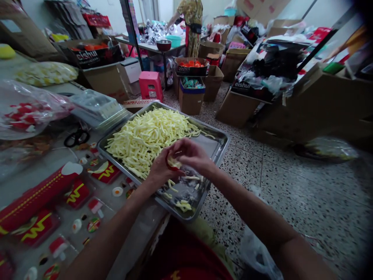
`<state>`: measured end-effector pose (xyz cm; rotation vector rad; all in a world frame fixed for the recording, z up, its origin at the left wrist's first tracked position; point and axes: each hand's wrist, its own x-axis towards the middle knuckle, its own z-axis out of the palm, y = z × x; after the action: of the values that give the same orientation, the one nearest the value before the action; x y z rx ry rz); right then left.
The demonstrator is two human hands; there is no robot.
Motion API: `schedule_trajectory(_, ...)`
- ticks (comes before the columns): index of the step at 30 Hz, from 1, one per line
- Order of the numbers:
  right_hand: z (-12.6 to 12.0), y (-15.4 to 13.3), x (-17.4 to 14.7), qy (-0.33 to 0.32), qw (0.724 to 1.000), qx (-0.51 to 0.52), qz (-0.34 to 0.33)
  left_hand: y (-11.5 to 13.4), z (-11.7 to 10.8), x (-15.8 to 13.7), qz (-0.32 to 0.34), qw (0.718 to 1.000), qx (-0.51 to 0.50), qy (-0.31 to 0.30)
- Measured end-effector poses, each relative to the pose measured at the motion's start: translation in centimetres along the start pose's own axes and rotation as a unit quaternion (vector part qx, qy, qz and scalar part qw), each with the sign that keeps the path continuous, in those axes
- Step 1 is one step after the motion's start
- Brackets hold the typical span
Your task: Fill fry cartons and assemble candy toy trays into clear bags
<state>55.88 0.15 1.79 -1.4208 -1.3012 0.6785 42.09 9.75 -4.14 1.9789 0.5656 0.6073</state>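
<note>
My left hand (161, 170) is wrapped around a small red carton (171, 163) whose open top shows pale yellow sticks. My right hand (194, 156) curls over that opening with its fingers closed; whatever they grip is hidden. Both hands are above a metal tray (217, 146) that rests partly on the table edge. A big heap of pale yellow fry-shaped sticks (145, 136) fills the tray's far left part. Loose sticks (183, 205) are scattered at its near end.
Red cartons with yellow zigzags (76, 193) lie on the table at left, among small food-shaped pieces. Black scissors (77, 137) and clear plastic trays (94, 103) sit behind them. A pink stool (150, 85) and cardboard boxes stand on the speckled floor. A person (192, 23) stands at a far table.
</note>
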Motion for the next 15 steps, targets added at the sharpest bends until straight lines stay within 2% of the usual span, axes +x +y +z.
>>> schedule_trajectory(2,-2.7,1.3,0.1,0.067,0.997,0.009,0.038,0.4,-0.1,0.3,-0.008,1.0,-0.014,-0.001)
schedule_trajectory(4,-4.7,2.9,-0.2,0.096,0.982,-0.127,0.101,0.7,-0.5,0.4,-0.009,1.0,0.008,0.017)
schedule_trajectory(5,-5.2,3.6,-0.4,0.085,0.96,-0.23,0.134,0.8,-0.8,0.3,-0.01,0.999,0.027,0.026)
schedule_trajectory(7,-5.1,4.5,-0.9,0.038,0.891,-0.418,0.174,0.9,-1.5,0.0,-0.005,0.997,0.075,0.036)
schedule_trajectory(9,-3.9,4.7,-1.1,0.005,0.833,-0.517,0.198,1.1,-2.0,-0.5,0.016,0.991,0.126,0.037)
schedule_trajectory(10,-3.1,4.6,-1.1,0.0,0.819,-0.534,0.211,1.3,-2.2,-0.8,0.03,0.988,0.151,0.033)
schedule_trajectory(12,-1.6,4.2,-0.8,-0.005,0.81,-0.535,0.24,1.7,-2.3,-1.2,0.045,0.978,0.204,0.024)
schedule_trajectory(15,-0.7,4.1,-0.5,0.011,0.821,-0.507,0.262,2.2,-2.1,-1.7,0.022,0.957,0.288,0.0)
